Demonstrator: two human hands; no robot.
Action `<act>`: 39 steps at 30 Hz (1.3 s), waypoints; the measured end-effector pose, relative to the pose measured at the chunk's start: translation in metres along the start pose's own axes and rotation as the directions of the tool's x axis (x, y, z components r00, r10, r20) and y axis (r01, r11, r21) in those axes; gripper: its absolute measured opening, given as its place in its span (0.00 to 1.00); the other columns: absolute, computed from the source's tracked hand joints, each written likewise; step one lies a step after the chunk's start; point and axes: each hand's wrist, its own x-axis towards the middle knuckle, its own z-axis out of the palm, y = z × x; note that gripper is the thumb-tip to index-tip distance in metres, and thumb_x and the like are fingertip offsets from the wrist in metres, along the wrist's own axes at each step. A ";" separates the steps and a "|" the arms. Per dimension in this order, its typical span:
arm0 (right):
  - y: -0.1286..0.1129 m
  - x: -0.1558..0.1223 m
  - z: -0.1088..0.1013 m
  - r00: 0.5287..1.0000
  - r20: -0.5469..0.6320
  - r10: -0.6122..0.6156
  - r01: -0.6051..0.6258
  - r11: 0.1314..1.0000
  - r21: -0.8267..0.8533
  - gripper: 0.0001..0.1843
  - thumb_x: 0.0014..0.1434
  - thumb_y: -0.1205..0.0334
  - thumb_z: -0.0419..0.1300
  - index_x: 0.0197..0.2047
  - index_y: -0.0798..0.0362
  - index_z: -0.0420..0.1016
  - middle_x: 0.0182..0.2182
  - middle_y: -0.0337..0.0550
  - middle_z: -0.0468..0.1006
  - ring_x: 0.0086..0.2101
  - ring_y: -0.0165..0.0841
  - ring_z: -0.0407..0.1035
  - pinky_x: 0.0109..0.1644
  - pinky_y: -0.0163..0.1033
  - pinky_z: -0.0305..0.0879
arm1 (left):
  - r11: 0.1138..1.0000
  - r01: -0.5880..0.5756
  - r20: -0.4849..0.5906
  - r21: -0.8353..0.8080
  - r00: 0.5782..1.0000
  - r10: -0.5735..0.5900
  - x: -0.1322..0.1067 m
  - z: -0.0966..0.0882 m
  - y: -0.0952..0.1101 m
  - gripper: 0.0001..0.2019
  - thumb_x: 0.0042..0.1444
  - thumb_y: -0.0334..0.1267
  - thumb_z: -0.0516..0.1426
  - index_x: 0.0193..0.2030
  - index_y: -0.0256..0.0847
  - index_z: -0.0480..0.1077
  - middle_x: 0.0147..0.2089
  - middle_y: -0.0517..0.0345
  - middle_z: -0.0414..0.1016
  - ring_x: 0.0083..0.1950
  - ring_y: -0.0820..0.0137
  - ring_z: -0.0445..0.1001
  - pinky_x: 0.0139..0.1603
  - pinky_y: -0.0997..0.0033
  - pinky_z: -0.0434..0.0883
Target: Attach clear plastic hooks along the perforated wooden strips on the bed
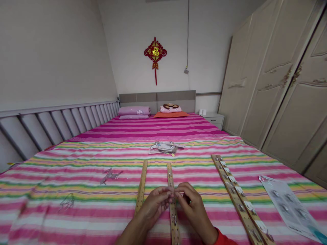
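My left hand (159, 200) and my right hand (190, 200) meet above a narrow wooden strip with holes (174, 226). The fingertips of both pinch together around something small, too small to make out. Small metal hardware is fixed along this strip, above and below my hands. Just left of it lies a second drilled wooden strip (142, 185), with no hardware visible on it. Part of the middle strip is hidden behind my fingers.
Two wooden strips with metal and white fittings (236, 197) lie to the right, beside a blister card (288, 204). A clear plastic bag (165, 147) lies ahead. Crumpled plastic (110, 176) and thin wire-like loops (67, 201) rest at left on the striped bedspread (84, 163).
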 end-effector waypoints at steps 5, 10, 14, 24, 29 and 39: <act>0.007 0.008 0.003 0.979 -0.046 0.200 -0.193 0.973 0.128 0.09 0.56 0.57 0.58 0.27 0.51 0.70 0.23 0.37 0.68 0.23 0.30 0.61 0.26 0.34 0.57 | 0.992 0.006 -0.039 0.129 0.999 -0.001 0.004 0.000 -0.004 0.19 0.33 0.45 0.69 0.27 0.36 0.70 0.25 0.59 0.75 0.23 0.79 0.68 0.26 0.80 0.61; 0.027 0.017 0.003 0.878 0.037 0.477 -0.455 0.809 0.371 0.16 0.46 0.48 0.64 0.23 0.52 0.68 0.13 0.29 0.60 0.15 0.24 0.51 0.18 0.31 0.46 | 0.894 -0.141 -0.116 0.426 0.971 0.208 0.013 -0.007 -0.002 0.20 0.32 0.51 0.67 0.24 0.36 0.70 0.21 0.61 0.71 0.23 0.76 0.66 0.25 0.77 0.57; 0.039 0.020 0.004 0.830 0.091 0.550 -0.533 0.734 0.422 0.19 0.41 0.46 0.66 0.20 0.52 0.66 0.10 0.27 0.57 0.13 0.22 0.46 0.16 0.30 0.40 | 0.836 -0.259 -0.108 0.483 0.930 0.351 0.020 -0.009 0.005 0.16 0.36 0.47 0.66 0.25 0.36 0.71 0.23 0.61 0.72 0.27 0.73 0.68 0.28 0.75 0.61; 0.074 0.043 0.013 0.804 0.088 0.588 -0.574 0.730 0.371 0.14 0.40 0.52 0.65 0.19 0.53 0.70 0.09 0.29 0.61 0.12 0.22 0.48 0.16 0.31 0.42 | 0.862 -0.182 -0.171 0.474 0.941 0.292 0.068 -0.010 0.007 0.11 0.33 0.39 0.64 0.21 0.38 0.67 0.16 0.65 0.67 0.19 0.77 0.63 0.23 0.76 0.58; 0.105 0.083 0.016 0.815 0.066 0.576 -0.565 0.763 0.315 0.09 0.40 0.57 0.64 0.19 0.54 0.72 0.09 0.29 0.63 0.12 0.22 0.50 0.17 0.32 0.45 | 0.865 -0.182 -0.205 0.467 0.930 0.306 0.111 -0.011 0.026 0.06 0.35 0.34 0.60 0.18 0.38 0.66 0.14 0.67 0.64 0.18 0.79 0.60 0.21 0.78 0.57; 0.179 0.127 0.034 0.785 0.100 0.611 -0.619 0.774 0.132 0.10 0.59 0.60 0.59 0.32 0.58 0.72 0.27 0.35 0.74 0.24 0.25 0.68 0.26 0.32 0.66 | 0.849 -0.147 -0.221 0.507 0.930 0.293 0.182 -0.028 0.033 0.08 0.36 0.31 0.59 0.15 0.39 0.63 0.12 0.67 0.60 0.16 0.80 0.58 0.19 0.78 0.56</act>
